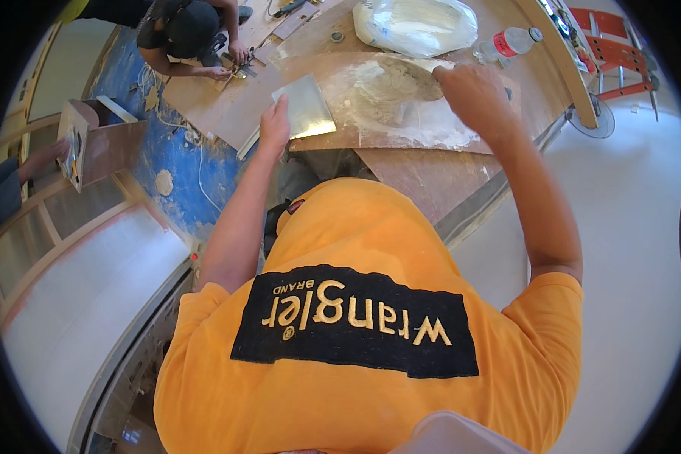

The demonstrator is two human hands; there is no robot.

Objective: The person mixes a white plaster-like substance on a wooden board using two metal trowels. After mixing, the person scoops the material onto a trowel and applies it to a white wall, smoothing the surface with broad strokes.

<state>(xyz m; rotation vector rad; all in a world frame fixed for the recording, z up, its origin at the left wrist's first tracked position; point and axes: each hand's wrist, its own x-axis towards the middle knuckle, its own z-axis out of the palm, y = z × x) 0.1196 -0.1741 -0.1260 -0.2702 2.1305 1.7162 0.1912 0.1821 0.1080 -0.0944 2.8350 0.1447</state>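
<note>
white bag beyond powder, bottle beside, red ladder

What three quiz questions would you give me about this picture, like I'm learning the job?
1. Which hand holds the shiny flat plate?
2. True or false: the bottle with the red label is to the right of the white plastic bag.
3. Which of these is the right hand nearest to?
A) the red ladder
B) the pale powdery pile
C) the blue floor covering

Key: 1. The left hand; 2. True; 3. B
</note>
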